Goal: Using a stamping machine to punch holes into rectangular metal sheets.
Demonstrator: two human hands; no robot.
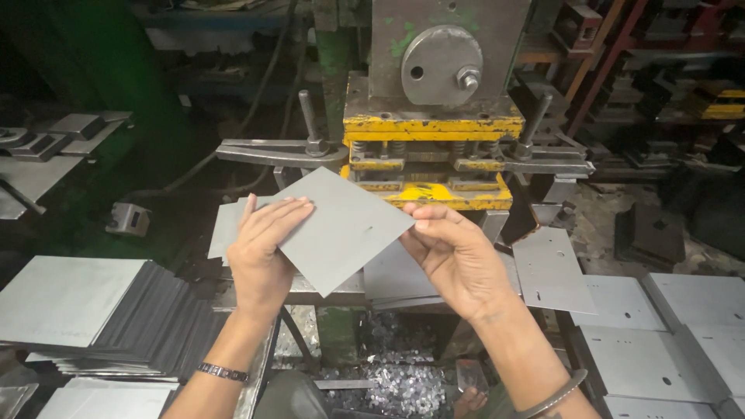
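A flat grey metal sheet (341, 225) is held at the centre of the frame, turned diamond-wise, directly in front of the yellow press die (431, 167). The left hand (264, 252) is laid over the sheet's left corner, fingers extended flat along its upper edge. The right hand (458, 256) is closed on the right corner, which is pinched between thumb and fingertips. A second sheet (225, 225) is partly hidden behind the left hand. The press bed behind the held sheet is largely screened by it. A fanned stack of blank sheets (85, 306) is seen at lower left. Punched sheets (660, 326) are spread at lower right, with one punched plate (551, 271) just beside the right hand. Small metal slugs (396, 380) are scattered at bottom centre, between the forearms.
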